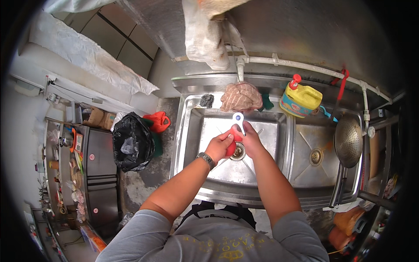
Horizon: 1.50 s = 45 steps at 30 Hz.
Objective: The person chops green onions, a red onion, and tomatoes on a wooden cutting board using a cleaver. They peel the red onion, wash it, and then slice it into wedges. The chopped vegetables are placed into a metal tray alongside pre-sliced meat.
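Both my hands are together over the left basin of a stainless steel sink (196,167). My left hand (217,146) grips a smooth red rounded item (231,150); its exact kind is unclear. On the item's other side, my right hand (251,143) has its fingers closed around it, partly hidden. Just above my fingers is a white plastic piece (238,118) with a blue round centre, its narrow end by my right hand. Whether it is a tap part or something held, I cannot tell. The drain strainer (239,151) shows below, partly covered by the red item.
Along the sink's back ledge are a steel scrubber (207,101), a bunched brown cloth (240,96) and a yellow detergent jug (300,100). A perforated steel ladle (349,142) leans over the right basin. On the left stands a bin lined with a black bag (132,140).
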Available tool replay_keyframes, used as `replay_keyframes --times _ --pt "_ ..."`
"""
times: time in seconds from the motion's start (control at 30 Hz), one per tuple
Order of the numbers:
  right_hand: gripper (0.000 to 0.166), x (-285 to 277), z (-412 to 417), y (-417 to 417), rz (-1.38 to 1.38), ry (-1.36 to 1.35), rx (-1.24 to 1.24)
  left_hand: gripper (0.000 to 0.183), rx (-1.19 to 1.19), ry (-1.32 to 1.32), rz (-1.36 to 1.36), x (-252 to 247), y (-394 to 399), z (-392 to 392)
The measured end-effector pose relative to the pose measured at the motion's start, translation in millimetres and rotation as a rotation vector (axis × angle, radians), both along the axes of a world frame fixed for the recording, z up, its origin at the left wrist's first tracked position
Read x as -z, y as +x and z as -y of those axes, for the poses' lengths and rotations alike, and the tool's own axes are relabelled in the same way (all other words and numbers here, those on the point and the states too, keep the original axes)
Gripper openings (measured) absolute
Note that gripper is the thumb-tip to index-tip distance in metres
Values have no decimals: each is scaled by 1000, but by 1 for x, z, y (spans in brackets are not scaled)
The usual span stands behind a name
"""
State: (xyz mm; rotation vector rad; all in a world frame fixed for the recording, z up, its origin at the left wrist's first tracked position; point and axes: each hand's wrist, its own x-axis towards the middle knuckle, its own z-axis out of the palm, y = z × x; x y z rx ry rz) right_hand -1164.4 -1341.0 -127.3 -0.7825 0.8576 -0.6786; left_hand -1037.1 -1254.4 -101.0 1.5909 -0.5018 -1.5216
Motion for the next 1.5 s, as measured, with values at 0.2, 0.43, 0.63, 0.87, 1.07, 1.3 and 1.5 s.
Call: replay_keyframes --times 0.2,0.43,0.63,0.87,1.07,1.3,1.5 --pt "35 18 6 0 205 332 128 55 19 -100 263 7 -3 0" --pt "47 22 -7 -1 -181 -211 -66 48 34 163 -113 9 14 -12" --pt "31 -5 -7 -20 -5 374 140 33 -138 154 -304 -8 16 -6" --pt "35 -80 -38 -60 -310 -448 -13 30 -246 10 -576 20 15 16" --pt "49 -159 -45 -56 -497 -790 -244 52 -228 -12 -695 25 -7 42" --pt "49 -143 -46 -62 -644 -891 -122 52 -172 5 -761 53 -10 66" --pt "52 -124 -46 -58 -583 -869 22 51 -226 22 -772 36 -18 60"
